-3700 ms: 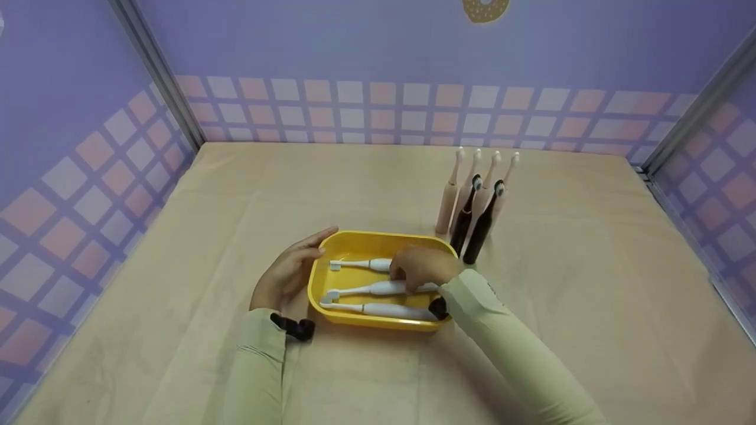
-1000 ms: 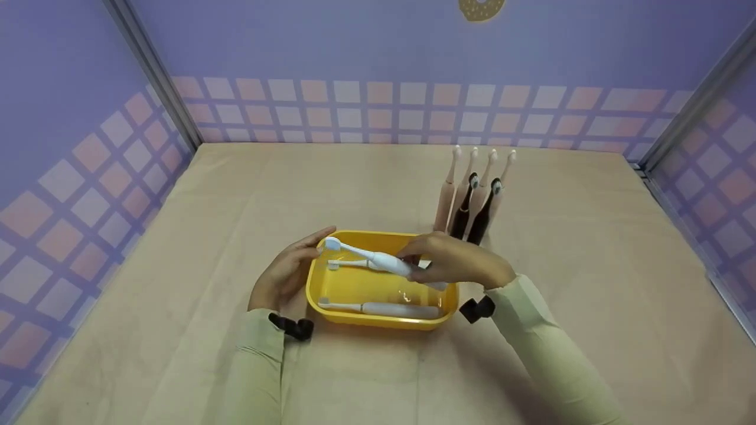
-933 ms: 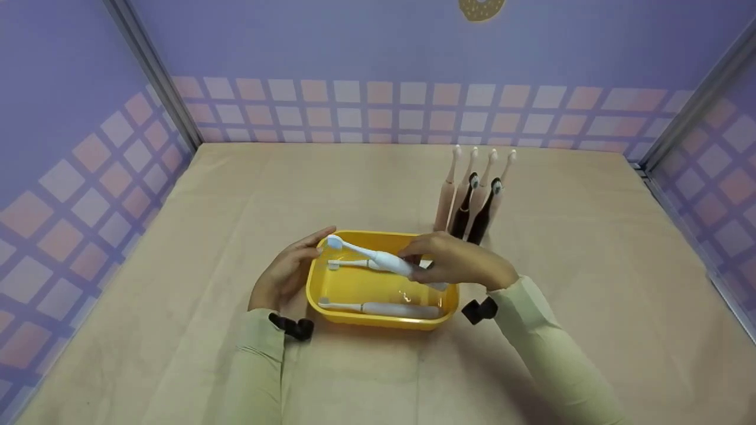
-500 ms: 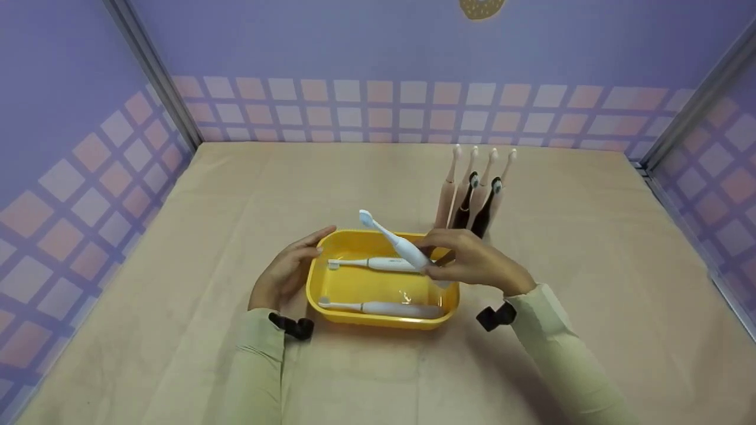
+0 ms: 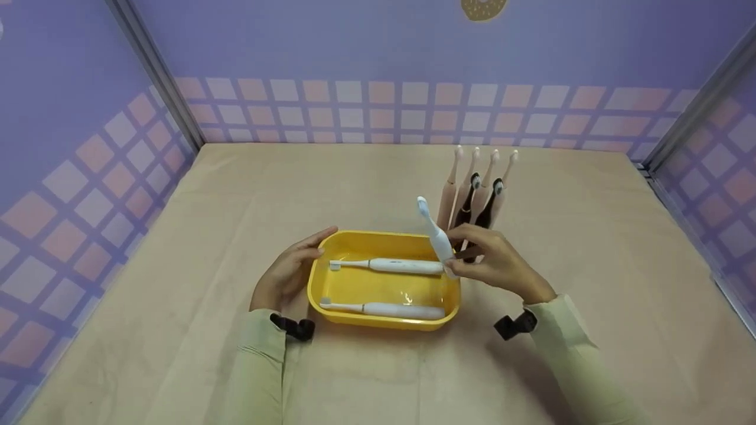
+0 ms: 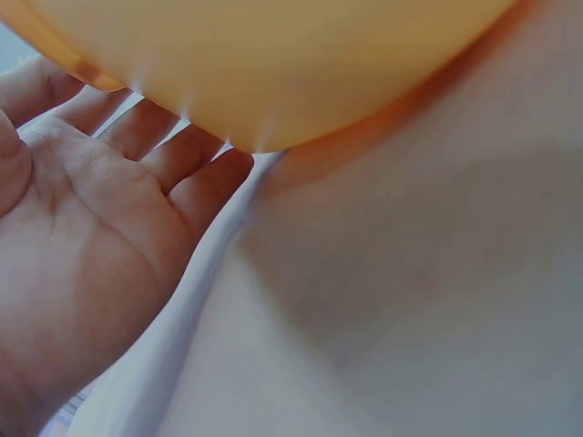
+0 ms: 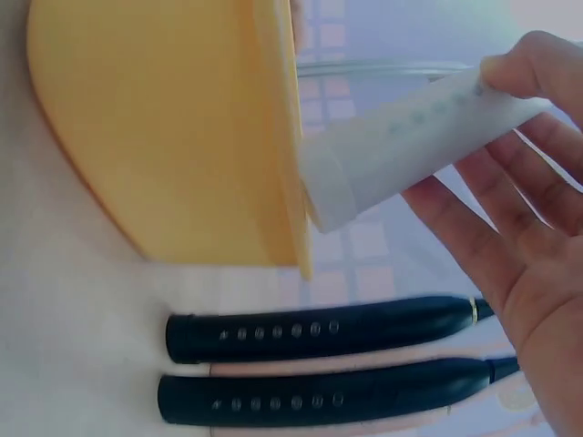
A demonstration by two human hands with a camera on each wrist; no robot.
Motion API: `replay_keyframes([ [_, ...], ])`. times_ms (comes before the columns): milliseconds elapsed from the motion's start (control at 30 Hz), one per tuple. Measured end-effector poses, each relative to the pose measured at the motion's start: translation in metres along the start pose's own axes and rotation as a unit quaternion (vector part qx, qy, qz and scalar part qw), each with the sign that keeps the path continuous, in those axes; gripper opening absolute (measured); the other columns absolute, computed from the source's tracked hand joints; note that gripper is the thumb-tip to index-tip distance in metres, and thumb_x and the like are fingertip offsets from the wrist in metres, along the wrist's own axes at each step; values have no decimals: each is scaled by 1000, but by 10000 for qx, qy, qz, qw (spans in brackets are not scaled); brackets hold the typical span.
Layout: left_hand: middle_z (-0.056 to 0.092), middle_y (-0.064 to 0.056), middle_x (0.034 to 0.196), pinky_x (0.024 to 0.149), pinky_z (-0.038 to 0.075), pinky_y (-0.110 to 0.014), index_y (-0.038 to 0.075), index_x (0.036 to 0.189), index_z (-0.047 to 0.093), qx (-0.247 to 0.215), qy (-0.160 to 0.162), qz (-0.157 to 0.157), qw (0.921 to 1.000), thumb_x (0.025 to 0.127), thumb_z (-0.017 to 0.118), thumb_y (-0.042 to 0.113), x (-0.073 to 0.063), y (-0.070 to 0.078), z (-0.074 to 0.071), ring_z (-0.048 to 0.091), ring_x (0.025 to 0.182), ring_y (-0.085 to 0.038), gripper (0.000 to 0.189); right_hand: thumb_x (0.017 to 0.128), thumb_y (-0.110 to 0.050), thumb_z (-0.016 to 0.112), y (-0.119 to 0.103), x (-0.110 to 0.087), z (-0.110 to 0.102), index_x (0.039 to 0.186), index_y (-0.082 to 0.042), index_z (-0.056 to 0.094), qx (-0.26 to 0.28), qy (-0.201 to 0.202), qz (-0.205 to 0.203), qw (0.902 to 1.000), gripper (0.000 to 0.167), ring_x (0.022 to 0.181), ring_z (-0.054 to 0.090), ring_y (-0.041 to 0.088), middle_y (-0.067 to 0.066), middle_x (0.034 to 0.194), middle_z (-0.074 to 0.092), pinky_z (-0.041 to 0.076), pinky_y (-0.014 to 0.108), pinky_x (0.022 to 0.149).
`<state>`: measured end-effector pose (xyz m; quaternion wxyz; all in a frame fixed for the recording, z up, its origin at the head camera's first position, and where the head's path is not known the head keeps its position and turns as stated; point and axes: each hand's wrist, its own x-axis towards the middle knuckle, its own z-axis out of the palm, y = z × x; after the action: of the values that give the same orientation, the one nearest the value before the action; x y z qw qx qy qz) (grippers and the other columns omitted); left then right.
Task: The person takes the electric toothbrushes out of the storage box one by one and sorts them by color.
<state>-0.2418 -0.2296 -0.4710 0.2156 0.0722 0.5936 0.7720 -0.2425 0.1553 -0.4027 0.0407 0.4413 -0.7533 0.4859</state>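
Note:
My right hand (image 5: 497, 262) pinches a white electric toothbrush (image 5: 440, 243) by its handle, over the right end of a yellow tray (image 5: 366, 287). Its brush head points up and leans left. In the right wrist view the handle's lower end (image 7: 330, 187) overlaps the tray's rim, thumb on one side and fingers on the other. Two more white toothbrushes lie lengthwise inside the tray, one towards the back (image 5: 401, 266) and one along the front (image 5: 401, 310). Against the tray's left end, my left hand (image 5: 284, 273) rests with its fingers extended along the outer wall.
Just behind the tray's right corner, two black electric toothbrushes (image 5: 485, 213) stand upright. Several pink ones (image 5: 447, 203) stand in a row behind them. A beige cloth (image 5: 295, 189) covers the table, with tiled purple walls (image 5: 366, 53) around it.
My right hand has lifted the middle white toothbrush from the tray, carried it right and tilted it nearly upright. My left hand has stayed at the tray's left end.

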Motion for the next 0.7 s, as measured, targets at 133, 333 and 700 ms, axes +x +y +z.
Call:
replay_keyframes([
  [133,32,-10,155,109,41,-36,14,153,28,47,38,-2,10000,99,40,7,0,0,0,42,135,-25,55,81,5,70,2,-6,-4,113,-1,65,-85,299,61,9995,33,93,64,13,13,107,64,59,26,73],
  [333,35,-8,154,109,39,-35,14,152,30,9,81,11,10000,99,41,6,1,-1,2,44,133,-22,55,78,13,69,8,-17,-7,110,3,62,-69,759,-21,9971,35,93,63,8,12,102,63,57,22,75],
  [700,33,-10,154,109,40,-37,17,153,28,-73,-30,-38,10000,101,39,7,-2,0,1,43,135,-26,54,76,18,65,11,-28,-10,112,9,58,484,1180,662,9896,38,99,62,9,-1,108,64,57,24,78],
])
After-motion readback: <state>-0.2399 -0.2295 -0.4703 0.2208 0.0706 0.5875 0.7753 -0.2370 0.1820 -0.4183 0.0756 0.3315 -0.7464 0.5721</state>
